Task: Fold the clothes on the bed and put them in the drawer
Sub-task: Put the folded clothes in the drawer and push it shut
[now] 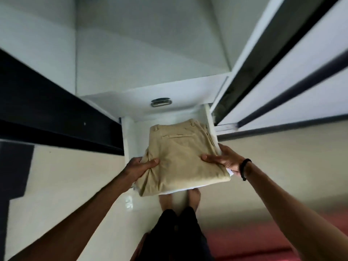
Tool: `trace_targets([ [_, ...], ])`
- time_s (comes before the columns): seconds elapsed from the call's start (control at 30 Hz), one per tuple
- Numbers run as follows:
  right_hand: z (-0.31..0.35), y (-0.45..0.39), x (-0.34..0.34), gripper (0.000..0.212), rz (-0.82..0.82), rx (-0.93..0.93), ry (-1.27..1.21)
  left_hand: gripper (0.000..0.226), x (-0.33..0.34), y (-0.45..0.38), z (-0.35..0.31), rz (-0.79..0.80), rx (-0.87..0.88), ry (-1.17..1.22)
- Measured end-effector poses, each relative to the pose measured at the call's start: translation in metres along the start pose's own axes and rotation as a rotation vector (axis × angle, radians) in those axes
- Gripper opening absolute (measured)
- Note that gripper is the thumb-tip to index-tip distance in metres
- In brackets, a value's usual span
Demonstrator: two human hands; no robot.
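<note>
- Both hands, left hand [142, 166] and right hand [226, 159], are wrapped around the folded tan pants [180, 159].
- Pants are held just above the open drawer [128, 140].
- Folds could be spoiled if dropped crooked.

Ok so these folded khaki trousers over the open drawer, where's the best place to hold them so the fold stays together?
Hold the folded khaki trousers at their two side edges, near the end closest to you, one hand from each side, as the left hand and right hand do now: thumbs on top, fingers underneath. The bundle is flat and wide, so support under both edges should keep the layers from sagging over the drawer.
</note>
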State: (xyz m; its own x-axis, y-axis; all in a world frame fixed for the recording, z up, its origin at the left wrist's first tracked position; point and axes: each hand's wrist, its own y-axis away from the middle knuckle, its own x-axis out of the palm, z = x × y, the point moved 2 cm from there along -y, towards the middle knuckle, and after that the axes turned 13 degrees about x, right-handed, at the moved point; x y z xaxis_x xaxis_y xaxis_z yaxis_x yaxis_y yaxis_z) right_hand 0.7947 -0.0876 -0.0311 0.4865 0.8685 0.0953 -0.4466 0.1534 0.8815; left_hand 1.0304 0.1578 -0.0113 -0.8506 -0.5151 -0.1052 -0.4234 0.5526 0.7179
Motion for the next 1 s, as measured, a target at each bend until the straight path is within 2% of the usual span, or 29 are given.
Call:
trace_targets([
  [0.13, 0.010, -0.081, 0.023, 0.064, -0.016, -0.026, 0.070, 0.024, -0.024, -0.053, 0.047, -0.098, 0.045, 0.047],
  [0.23, -0.001, -0.141, 0.025, 0.088, -0.105, -0.032, 0.136, 0.023, -0.032, -0.102, 0.081, -0.127, 0.127, -0.013],
  [0.3, -0.021, -0.186, 0.017, 0.102, -0.173, -0.020, 0.173, 0.031, -0.033, -0.133, 0.103, -0.121, 0.154, -0.077],
  [0.37, -0.036, -0.215, 0.013, 0.097, -0.257, -0.007, 0.177, 0.035, -0.028, -0.163, 0.128, -0.098, 0.134, -0.146],
  [0.47, -0.050, -0.239, 0.017, 0.069, -0.385, 0.023, 0.195, 0.037, -0.016, -0.194, 0.155, -0.105, 0.134, -0.270],
  [0.53, -0.061, -0.251, 0.020, 0.061, -0.426, 0.028, 0.199, 0.043, -0.012, -0.205, 0.172, -0.104, 0.132, -0.361],
  [0.67, -0.068, -0.267, 0.016, 0.067, -0.467, 0.036, 0.259, 0.060, -0.018, -0.215, 0.189, -0.088, 0.150, -0.386],
  [0.77, -0.057, -0.257, 0.014, 0.085, -0.476, 0.103, 0.250, 0.075, -0.013, -0.195, 0.167, -0.253, 0.100, -0.435],
  [0.83, -0.046, -0.237, 0.019, 0.085, -0.546, 0.107, 0.102, 0.078, -0.002, -0.167, 0.138, -0.361, 0.155, -0.683],
  [0.9, -0.032, -0.193, 0.031, 0.066, -0.673, 0.025, -0.034, 0.060, 0.014, -0.139, 0.109, -0.309, 0.440, -0.925],
  [0.97, -0.032, -0.141, 0.050, 0.036, -0.769, -0.124, -0.129, 0.026, 0.031, -0.111, 0.087, -0.098, 0.591, -0.810],
  [1.0, -0.038, -0.116, 0.061, 0.028, -0.810, -0.169, -0.166, 0.022, 0.040, -0.097, 0.081, 0.038, 0.604, -0.762],
])
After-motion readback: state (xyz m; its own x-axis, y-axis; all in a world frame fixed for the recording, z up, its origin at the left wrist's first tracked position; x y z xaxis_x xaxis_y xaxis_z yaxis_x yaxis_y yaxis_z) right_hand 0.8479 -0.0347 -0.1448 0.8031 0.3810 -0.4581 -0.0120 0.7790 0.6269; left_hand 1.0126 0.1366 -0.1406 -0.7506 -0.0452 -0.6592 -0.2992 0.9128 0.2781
